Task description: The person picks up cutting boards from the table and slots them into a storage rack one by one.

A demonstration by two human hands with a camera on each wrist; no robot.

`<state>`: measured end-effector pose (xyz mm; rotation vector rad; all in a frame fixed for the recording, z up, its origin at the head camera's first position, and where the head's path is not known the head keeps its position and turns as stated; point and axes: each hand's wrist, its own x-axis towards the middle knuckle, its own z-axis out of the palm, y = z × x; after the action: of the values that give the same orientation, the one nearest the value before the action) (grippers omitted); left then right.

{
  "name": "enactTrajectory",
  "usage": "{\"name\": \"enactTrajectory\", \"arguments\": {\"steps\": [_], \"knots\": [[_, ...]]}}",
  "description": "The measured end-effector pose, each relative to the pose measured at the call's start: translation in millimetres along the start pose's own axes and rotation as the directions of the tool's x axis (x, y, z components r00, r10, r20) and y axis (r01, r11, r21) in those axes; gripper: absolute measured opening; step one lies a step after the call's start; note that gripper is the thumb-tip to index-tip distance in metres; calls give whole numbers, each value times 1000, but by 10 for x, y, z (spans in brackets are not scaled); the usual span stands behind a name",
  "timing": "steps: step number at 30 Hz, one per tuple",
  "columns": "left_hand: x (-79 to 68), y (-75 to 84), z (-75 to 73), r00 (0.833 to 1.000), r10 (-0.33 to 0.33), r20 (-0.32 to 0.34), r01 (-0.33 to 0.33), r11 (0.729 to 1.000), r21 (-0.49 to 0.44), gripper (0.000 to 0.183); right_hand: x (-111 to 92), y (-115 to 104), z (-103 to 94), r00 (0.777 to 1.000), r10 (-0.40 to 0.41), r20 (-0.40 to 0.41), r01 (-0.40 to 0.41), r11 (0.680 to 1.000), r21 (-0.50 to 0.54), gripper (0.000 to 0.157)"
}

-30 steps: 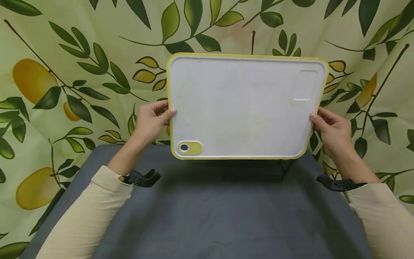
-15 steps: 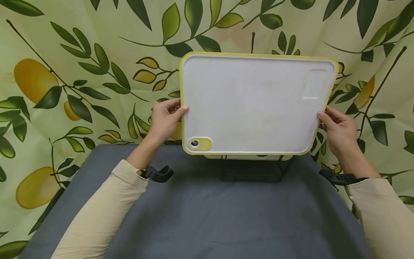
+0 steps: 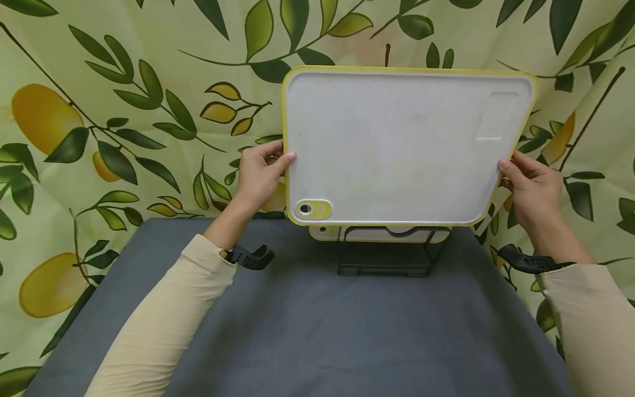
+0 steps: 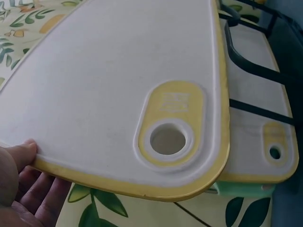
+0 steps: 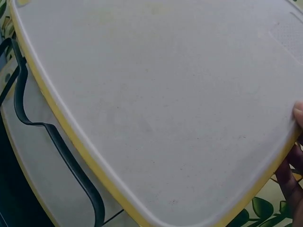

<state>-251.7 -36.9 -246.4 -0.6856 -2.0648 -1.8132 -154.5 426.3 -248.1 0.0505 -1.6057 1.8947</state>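
Note:
Raised upright between both hands is a white cutting board (image 3: 397, 149) with a yellow rim and a round hole in its lower left corner. My left hand (image 3: 262, 172) pinches its left edge, thumb on the near face and fingers behind. At the right edge my right hand (image 3: 533, 187) grips it the same way. Behind and below stands a dark wire rack (image 3: 382, 271), which holds a second white, yellow-rimmed cutting board (image 4: 255, 142). The raised board overlaps the top of that rack in the head view and hides most of the second board.
A grey cloth covers the table (image 3: 317, 336), its back edge close behind the rack. A light green curtain (image 3: 163, 33) printed with leaves and yellow fruit hangs at the back and sides. A bit of green (image 4: 244, 189) shows under the second board in the left wrist view.
Both hands have carried the cutting board to the right and slightly up. The rack and the lower part of the second board, hidden before, now show below it.

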Motion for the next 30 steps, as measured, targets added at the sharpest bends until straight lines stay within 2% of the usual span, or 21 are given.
{"name": "enactTrajectory", "arguments": {"steps": [9, 22, 30], "knots": [[17, -4, 111, 1000, 24, 5, -23, 999, -22, 32, 49, 20, -60, 1000, -12, 6, 12, 999, 44, 38], [55, -20, 259, 999, 34, 23, -33, 999, -31, 34, 26, 73, -191, 998, 2, -63, 2, 999, 51, 38], [84, -44, 233, 1000, 9, 3, -9, 1000, -6, 34, 37, 130, -168, 1000, 0, -20, 1, 999, 47, 37]]}}
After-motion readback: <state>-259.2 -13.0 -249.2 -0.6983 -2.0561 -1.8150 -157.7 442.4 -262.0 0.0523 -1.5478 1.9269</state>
